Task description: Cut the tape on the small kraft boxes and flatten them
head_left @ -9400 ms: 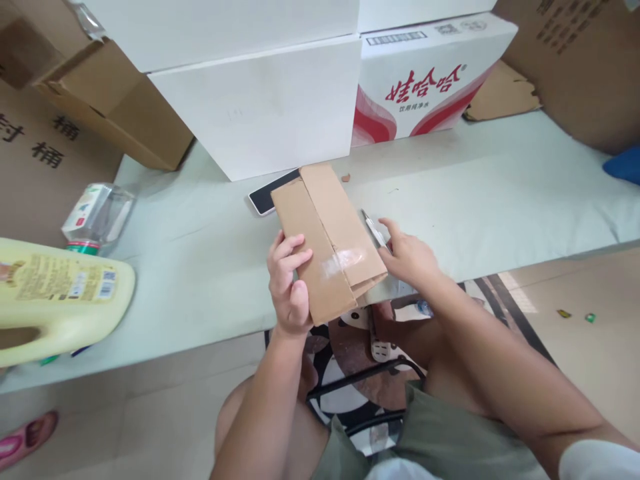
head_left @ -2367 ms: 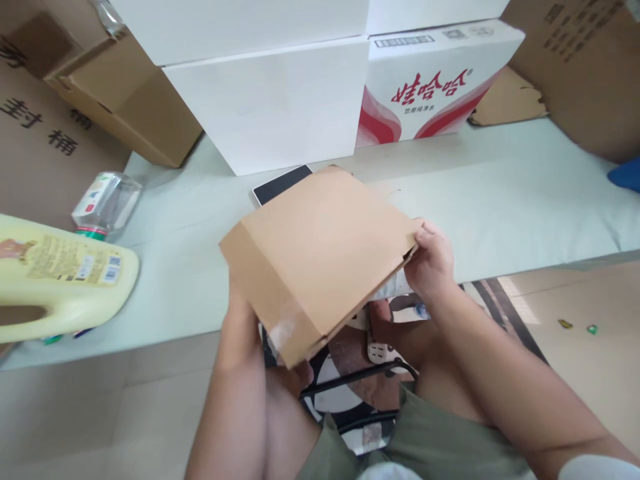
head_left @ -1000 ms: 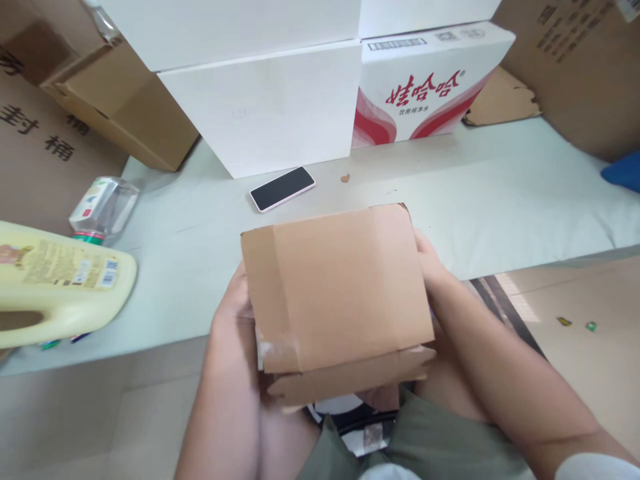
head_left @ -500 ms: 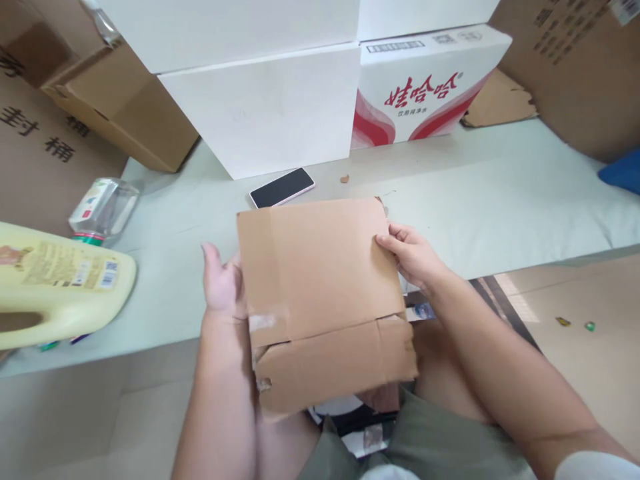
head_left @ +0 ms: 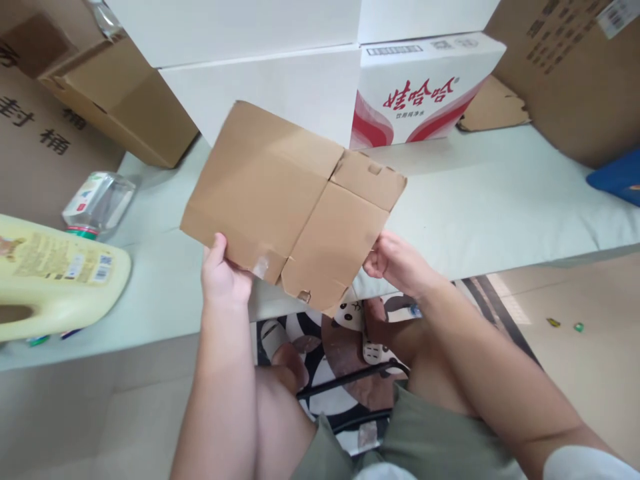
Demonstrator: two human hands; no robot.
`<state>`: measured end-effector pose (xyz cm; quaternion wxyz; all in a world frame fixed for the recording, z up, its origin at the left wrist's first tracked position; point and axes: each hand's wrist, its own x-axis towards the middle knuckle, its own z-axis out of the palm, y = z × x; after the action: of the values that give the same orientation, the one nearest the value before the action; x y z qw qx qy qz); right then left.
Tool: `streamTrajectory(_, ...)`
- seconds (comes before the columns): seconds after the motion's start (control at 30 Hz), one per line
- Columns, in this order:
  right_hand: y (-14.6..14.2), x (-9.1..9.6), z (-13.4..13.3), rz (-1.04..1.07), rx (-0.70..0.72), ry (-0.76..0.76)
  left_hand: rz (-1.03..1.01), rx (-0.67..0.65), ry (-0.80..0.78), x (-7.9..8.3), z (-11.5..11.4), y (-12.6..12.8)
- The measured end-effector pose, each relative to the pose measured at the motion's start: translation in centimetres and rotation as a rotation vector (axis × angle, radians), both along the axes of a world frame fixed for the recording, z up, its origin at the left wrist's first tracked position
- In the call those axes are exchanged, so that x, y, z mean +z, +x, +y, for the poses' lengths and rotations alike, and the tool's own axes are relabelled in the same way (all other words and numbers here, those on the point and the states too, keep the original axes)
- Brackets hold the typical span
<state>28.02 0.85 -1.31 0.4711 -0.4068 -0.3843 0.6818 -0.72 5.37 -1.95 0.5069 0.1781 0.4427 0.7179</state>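
A flattened cardboard box (head_left: 270,187), brown with creases, a slit between its panels and a scrap of clear tape, is tilted above the pale green covered surface. My left hand (head_left: 226,277) grips its lower left edge, thumb on the upper face and fingers underneath. At its right edge, my right hand (head_left: 397,263) has its fingers curled in against the cardboard; part of that grip is hard to see. The smaller flap panels point to the right, towards my right hand.
White cartons (head_left: 270,100) stand behind, one with red lettering (head_left: 423,97). On the left are a yellow jug (head_left: 60,280), a clear bottle (head_left: 103,203) and a brown box (head_left: 125,100). A blue item (head_left: 617,177) lies right. The pale green surface (head_left: 480,207) ends above my knees.
The flattened cardboard box has been turned and raised, its flap end swinging from the bottom to the right. It now hides the phone. My left thumb has come down onto the cardboard.
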Motion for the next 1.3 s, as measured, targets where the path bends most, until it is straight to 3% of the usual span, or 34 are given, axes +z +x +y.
streamTrajectory(0.13, -1.3, 0.9, -0.8, -0.043, -0.129, -0.056, -0.140, -0.089, 0.027, 0.8, -0.7, 1.2)
streamTrajectory(0.3, 0.1, 3.4, -3.0, 0.065, -0.426, -0.116, -0.383, 0.001, -0.037, 3.0, -0.9, 1.8)
streamTrajectory(0.4, 4.2, 3.7, -5.7, 0.021, -0.655, -0.121, -0.403, -0.030, -0.086, 3.4, -0.7, 2.3)
streamTrajectory(0.53, 12.1, 3.1, -10.0, -0.282, -1.007, -0.032, -0.337, -0.116, -0.088, 3.3, -1.0, 2.9)
streamTrajectory(0.63, 17.2, 2.9, -12.0, -0.405, -1.169, 0.039, -0.296, -0.139, -0.104, 3.4, -1.5, 2.8)
streamTrajectory(0.7, 19.9, 3.4, -11.7, -0.476, -1.214, 0.099, -0.284, -0.116, -0.125, 3.5, -1.6, 2.5)
streamTrajectory(0.8, 23.4, 5.2, -7.7, -0.563, -1.201, 0.161, -0.281, -0.073, -0.131, 3.7, -1.4, 2.3)
streamTrajectory(0.9, 26.2, 7.4, -0.7, -0.626, -1.146, 0.166, -0.294, -0.082, -0.117, 3.8, -1.1, 2.3)
streamTrajectory(1.0, 26.8, 7.3, 5.0, -0.715, -0.973, 0.094, -0.303, -0.083, -0.118, 3.9, -0.8, 2.3)
streamTrajectory(1.1, 24.6, 3.7, 5.7, -0.856, -0.756, 0.029, -0.312, -0.073, -0.111, 3.8, -0.6, 1.8)
streamTrajectory(1.23, 20.5, -2.8, 1.3, -1.156, -0.539, 0.055, -0.332, -0.084, -0.078, 3.7, -0.7, 0.9)
streamTrajectory(1.3, 19.0, -5.0, -0.7, -1.289, -0.460, 0.110, -0.337, -0.088, -0.072, 3.7, -0.9, 0.8)
